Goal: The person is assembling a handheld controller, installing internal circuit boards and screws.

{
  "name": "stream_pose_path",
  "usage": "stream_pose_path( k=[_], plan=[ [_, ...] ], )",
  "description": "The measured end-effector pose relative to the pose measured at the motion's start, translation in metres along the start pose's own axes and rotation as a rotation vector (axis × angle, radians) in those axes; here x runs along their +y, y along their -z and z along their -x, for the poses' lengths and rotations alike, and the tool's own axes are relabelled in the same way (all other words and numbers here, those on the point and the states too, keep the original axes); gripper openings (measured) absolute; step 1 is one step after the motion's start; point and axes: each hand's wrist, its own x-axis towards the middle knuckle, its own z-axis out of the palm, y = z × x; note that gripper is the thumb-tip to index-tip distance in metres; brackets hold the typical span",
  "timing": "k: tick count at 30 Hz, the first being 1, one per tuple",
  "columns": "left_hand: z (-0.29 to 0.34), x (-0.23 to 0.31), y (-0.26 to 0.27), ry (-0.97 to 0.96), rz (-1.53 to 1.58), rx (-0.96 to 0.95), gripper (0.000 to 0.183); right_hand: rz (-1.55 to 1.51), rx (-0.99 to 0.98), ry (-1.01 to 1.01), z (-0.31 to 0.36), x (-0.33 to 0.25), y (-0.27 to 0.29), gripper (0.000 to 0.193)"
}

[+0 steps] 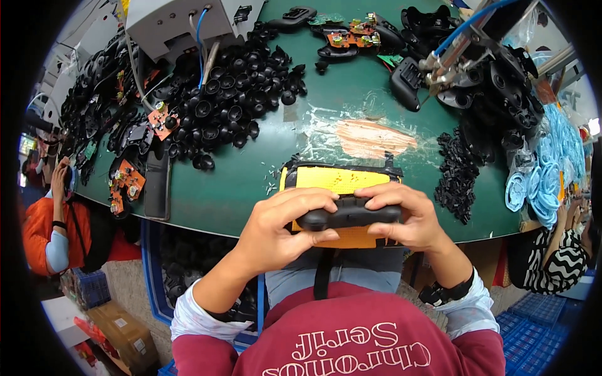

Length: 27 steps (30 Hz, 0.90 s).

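A black game controller is held level above the near edge of the table. My left hand grips its left end, thumb below and fingers along the top. At the other end my right hand holds it the same way. Under the controller lies a yellow pad with black tape along its far edge, reaching over the table edge. The controller's far side and whatever the fingertips press there are hard to make out.
Black thumbstick caps are heaped at the far left, beside a grey machine. Small black parts lie at right. Controller shells and blue cables are piled farther right. A phone-like black slab and orange circuit boards rest at left. Co-workers sit on both sides.
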Motion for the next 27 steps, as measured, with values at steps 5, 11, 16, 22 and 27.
stream_pose_path(
  k=[5,11,16,22,27],
  plan=[
    [-0.009,0.000,0.010,-0.015,-0.080,0.009,0.036,0.124,0.035,0.054,-0.016,-0.009,0.005,0.032],
    [-0.004,-0.030,0.000,-0.421,-0.652,-0.040,0.042,0.657,0.005,0.408,0.002,0.007,0.010,0.039],
    [0.031,-0.007,-0.003,-0.254,-0.584,-0.158,0.051,0.667,-0.143,0.262,0.026,-0.018,-0.002,0.043],
    [0.003,-0.002,-0.032,-0.182,-0.681,-0.187,0.056,0.354,0.771,0.504,-0.099,-0.058,0.075,0.020],
    [0.007,-0.016,-0.036,-0.146,-0.646,-0.153,0.055,0.067,0.376,0.326,-0.154,-0.112,0.117,0.032]
  ],
)
